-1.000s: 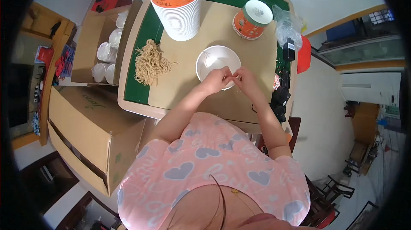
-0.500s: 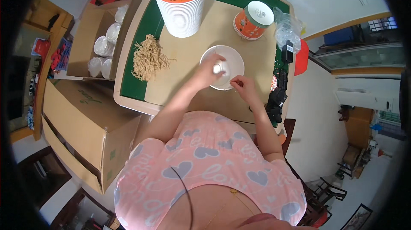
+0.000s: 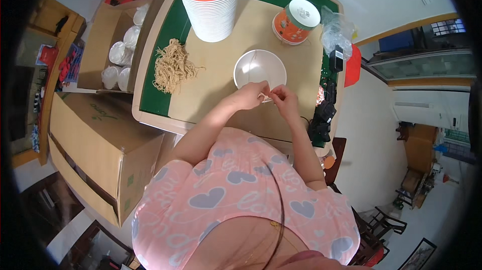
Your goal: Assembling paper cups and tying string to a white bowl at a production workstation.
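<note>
A white paper bucket (image 3: 273,71) stands mouth up in front of me, with a thin strand lying down its inside. At the bucket's near rim, my left hand (image 3: 250,95) and my right hand (image 3: 285,101) meet with their fingertips pinched together. Between them is a short piece of thin pale cord, mostly hidden by the fingers. To the left lies a tangled heap of tan cords (image 3: 173,68). Further back rises a tall stack of nested white buckets (image 3: 210,19) with an orange printed one on top. An upside-down orange bucket (image 3: 295,25) sits at the back right.
Clear plastic bags (image 3: 337,31) and black devices (image 3: 324,117) line the table's right edge. On the left, an open cardboard box (image 3: 95,54) holds several white wrapped stacks, with a larger carton (image 3: 100,139) nearer me. A brown board (image 3: 211,76) covers the green tabletop.
My left hand has come out of the bucket and moved toward me to its near rim, meeting the right hand. The right hand has stayed almost in place, still pinched.
</note>
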The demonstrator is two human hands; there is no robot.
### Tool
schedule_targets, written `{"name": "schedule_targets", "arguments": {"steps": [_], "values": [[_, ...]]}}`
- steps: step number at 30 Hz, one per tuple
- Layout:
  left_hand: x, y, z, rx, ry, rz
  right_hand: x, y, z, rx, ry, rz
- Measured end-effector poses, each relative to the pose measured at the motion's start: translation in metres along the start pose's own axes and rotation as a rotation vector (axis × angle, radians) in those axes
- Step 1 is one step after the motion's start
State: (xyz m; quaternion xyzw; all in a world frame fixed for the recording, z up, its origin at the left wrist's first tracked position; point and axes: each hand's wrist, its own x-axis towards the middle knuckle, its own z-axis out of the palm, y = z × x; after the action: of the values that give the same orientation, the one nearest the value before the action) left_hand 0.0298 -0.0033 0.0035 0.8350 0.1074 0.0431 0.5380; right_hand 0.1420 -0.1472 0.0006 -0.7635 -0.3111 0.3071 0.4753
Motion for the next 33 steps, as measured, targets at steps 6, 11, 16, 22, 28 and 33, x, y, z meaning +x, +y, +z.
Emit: {"name": "schedule_targets", "arguments": {"steps": [6,11,16,22,28,33], "values": [[0.003,0.014,-0.012,0.028,-0.162,-0.19,0.004,0.001,-0.001,0.037,0.012,0.044],[0.0,0.006,-0.006,-0.035,-0.022,-0.088,0.004,0.001,-0.002,0.002,0.014,0.008],[0.0,-0.004,0.0,0.162,-0.098,0.006,0.005,0.0,-0.002,-0.011,0.017,-0.037],[0.002,0.01,-0.005,-0.128,-0.051,-0.145,0.007,0.008,-0.004,-0.008,0.017,-0.036],[0.003,0.014,0.005,-0.238,0.12,-0.072,0.006,-0.007,-0.006,0.093,-0.027,-0.019],[-0.006,0.006,-0.003,-0.06,0.01,0.083,0.009,-0.007,-0.006,-0.033,-0.041,0.013]]}}
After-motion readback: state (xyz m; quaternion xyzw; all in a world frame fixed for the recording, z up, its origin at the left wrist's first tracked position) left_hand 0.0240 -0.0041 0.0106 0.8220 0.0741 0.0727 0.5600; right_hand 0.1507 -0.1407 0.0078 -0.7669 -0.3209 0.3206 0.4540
